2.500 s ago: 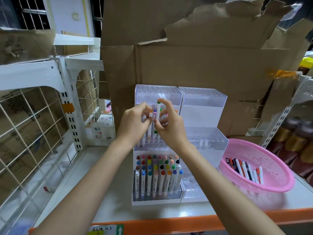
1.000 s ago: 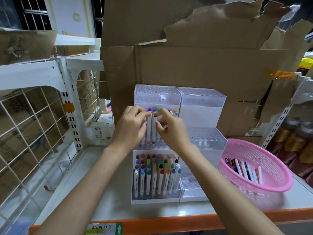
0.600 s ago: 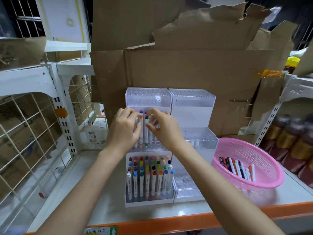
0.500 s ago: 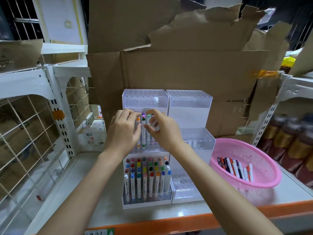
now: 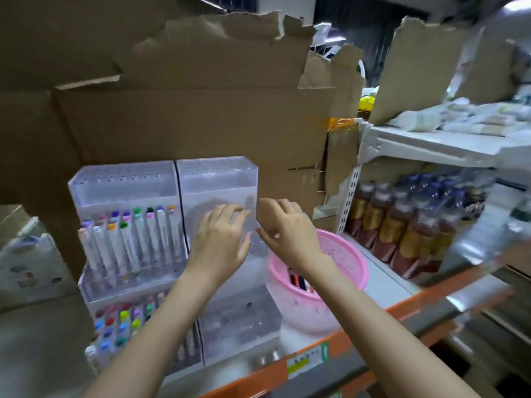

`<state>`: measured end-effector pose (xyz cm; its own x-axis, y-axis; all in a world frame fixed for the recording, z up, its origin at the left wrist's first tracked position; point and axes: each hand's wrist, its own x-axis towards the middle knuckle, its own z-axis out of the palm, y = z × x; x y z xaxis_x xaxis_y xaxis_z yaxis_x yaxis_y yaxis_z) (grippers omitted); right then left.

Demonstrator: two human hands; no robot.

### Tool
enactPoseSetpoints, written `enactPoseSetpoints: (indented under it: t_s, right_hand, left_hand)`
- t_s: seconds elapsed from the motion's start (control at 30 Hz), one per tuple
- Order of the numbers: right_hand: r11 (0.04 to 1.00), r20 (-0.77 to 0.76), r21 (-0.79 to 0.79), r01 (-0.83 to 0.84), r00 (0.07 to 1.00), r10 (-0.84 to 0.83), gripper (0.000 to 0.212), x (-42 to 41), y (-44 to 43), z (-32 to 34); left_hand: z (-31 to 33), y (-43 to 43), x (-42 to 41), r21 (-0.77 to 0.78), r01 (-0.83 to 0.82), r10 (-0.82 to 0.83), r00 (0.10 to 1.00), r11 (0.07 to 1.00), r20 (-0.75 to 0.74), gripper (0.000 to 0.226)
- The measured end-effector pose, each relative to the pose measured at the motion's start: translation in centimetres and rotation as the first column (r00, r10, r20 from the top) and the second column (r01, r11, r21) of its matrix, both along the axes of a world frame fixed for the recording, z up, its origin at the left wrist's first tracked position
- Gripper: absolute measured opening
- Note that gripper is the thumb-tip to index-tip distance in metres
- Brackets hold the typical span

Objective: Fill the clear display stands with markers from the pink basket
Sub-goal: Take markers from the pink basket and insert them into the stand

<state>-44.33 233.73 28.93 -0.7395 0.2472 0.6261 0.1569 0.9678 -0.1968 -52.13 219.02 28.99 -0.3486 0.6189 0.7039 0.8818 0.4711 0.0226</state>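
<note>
Two clear tiered display stands stand side by side on the shelf. The left stand [image 5: 123, 182] holds upright markers [image 5: 135, 237] on its middle tier and more on its bottom tier. The right stand [image 5: 218, 179] looks almost bare. My left hand [image 5: 221, 239] hovers in front of the right stand with relaxed fingers and holds nothing. My right hand [image 5: 287, 228] hangs just right of it, above the pink basket [image 5: 347, 259], fingers loosely curled and empty. A few markers [image 5: 298, 281] lie in the basket, partly hidden by my right forearm.
Torn cardboard [image 5: 186, 116] stands behind the stands. A white shelf unit [image 5: 425, 145] to the right carries rows of dark drink bottles [image 5: 402, 225]. The shelf's orange front edge [image 5: 316, 360] runs below the stands. The picture is blurred by motion.
Both hands have left the markers on the left stand's middle tier and moved right, towards the right stand and the basket. The view has swung to the right.
</note>
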Motion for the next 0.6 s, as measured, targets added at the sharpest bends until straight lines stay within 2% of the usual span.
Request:
enactPoseSetpoints:
  t_s: [0.2, 0.3, 0.4, 0.5, 0.6]
  right_hand:
    - [0.988, 0.149, -0.023, 0.152, 0.978, -0.147, 0.046, 4.0, 6.7, -1.6]
    - [0.978, 0.233, -0.037, 0.207, 0.953, -0.193, 0.043, 5.4, 9.5, -3.2]
    - [0.968, 0.347, -0.04, 0.25, 0.912, -0.221, 0.042, 6.2, 11.7, -5.4]
    - [0.966, 0.467, -0.046, 0.255, 0.861, -0.205, 0.045, 6.3, 13.5, -7.5]
    - [0.968, 0.526, -0.065, 0.244, 0.832, -0.174, 0.043, 5.7, 14.7, -8.9]
  left_hand:
    - [-1.9, 8.3, 2.1, -0.063, 0.173, -0.171, 0.984, 0.983, 0.044, 0.036]
    - [-3.5, 11.5, 2.8, -0.162, 0.204, -0.188, 0.976, 0.965, 0.109, 0.035]
    - [-5.4, 13.8, 3.0, -0.323, 0.202, -0.16, 0.975, 0.924, 0.153, 0.026]
    - [-7.1, 15.6, 3.4, -0.506, 0.12, -0.042, 0.986, 0.854, 0.161, 0.024]
    - [-8.4, 17.0, 3.5, -0.58, 0.078, 0.055, 0.977, 0.811, 0.208, 0.028]
